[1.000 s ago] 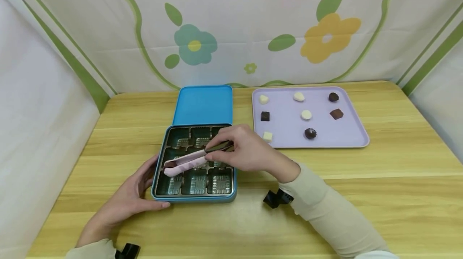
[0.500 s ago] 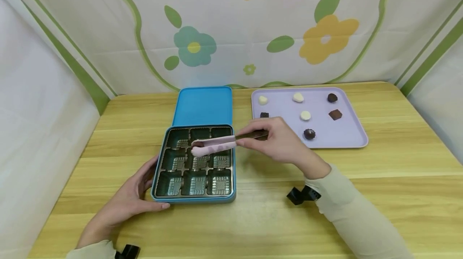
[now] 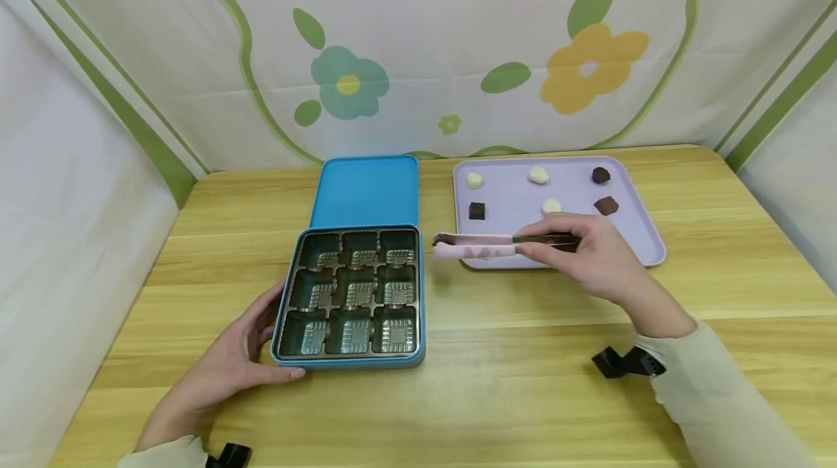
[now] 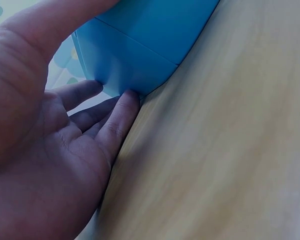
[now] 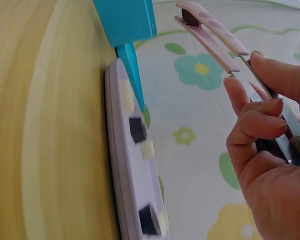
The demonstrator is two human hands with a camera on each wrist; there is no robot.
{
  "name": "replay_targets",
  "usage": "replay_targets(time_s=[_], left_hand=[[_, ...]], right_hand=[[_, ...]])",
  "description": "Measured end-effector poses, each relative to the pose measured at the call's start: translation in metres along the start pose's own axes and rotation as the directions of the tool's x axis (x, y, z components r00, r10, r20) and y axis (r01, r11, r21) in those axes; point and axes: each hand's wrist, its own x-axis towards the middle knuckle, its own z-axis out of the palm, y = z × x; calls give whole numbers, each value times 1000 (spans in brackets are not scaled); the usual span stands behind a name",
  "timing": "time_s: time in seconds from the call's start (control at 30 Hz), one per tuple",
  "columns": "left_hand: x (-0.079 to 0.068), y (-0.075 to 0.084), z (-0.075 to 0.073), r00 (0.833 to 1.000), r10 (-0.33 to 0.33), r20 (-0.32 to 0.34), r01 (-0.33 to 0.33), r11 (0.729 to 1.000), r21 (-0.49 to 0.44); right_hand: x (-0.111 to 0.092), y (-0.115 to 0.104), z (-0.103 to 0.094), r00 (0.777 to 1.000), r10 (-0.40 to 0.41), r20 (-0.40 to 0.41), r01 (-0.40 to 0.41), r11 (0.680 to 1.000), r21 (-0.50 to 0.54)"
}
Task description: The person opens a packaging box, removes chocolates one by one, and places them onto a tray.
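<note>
My right hand (image 3: 588, 253) pinches a pair of tongs (image 3: 480, 251) with pale pink tips, level in front of the lilac tray (image 3: 637, 246). In the right wrist view a dark chocolate (image 5: 190, 18) sits between the tong tips. My left hand (image 3: 225, 362) holds the near left corner of a blue tin (image 3: 346, 364), thumb along its front and fingers at its left side. Inside the tin lies a dark insert (image 3: 356, 290) of several bare compartments. In the left wrist view the fingertips (image 4: 130, 97) touch the tin's wall.
The tin's blue lid (image 3: 368, 190) stretches behind it. On the tray sit a dark square chocolate (image 3: 477, 211), a brown one (image 3: 607, 205), white ones such as this chocolate (image 3: 538, 174), and others; tongs and hand cover part. A patterned cloth (image 3: 418, 46) hangs behind the wooden table (image 3: 497, 410).
My right hand has carried the tongs, chocolate between their tips, from over the tin rightward to the tray's front left edge. The left hand has stayed at the tin.
</note>
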Motion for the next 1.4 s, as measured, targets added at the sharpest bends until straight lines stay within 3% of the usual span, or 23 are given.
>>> replay_targets(time_s=[0.17,0.33,0.53,0.7,0.93,1.03,1.1,1.27,1.4], left_hand=[[-1,-1,1,1000,5,-13,-5,1000,-15],[-1,-1,1,1000,4,-11,-4,1000,-18],[0,-1,0,1000,-15,-8,15,999,-29],[0,-2,0,1000,-26,1,26,999,-41],[-1,-3,1,1000,-30,-2,30,999,-44],[-2,-3,0,1000,-26,-8,26,999,-34],[-2,-3,0,1000,-16,-11,16,1000,-23],[-2,-4,1,1000,-1,-10,1,1000,-14],[1,-4,0,1000,4,-5,-4,1000,-6]], right_hand=[[-17,18,-21,998,-7,-57,6,1000,-23],[-35,38,-42,989,103,-105,-106,994,-18],[-58,62,-66,951,230,-205,-235,972,0],[-74,85,-91,918,291,-268,-293,955,35],[-90,116,-123,895,266,-359,-245,964,105],[-97,125,-133,892,260,-371,-238,966,106],[-100,129,-137,886,282,-368,-278,958,65],[-101,131,-140,856,404,-322,-431,902,-14],[-103,129,-140,845,424,-328,-451,892,-10]])
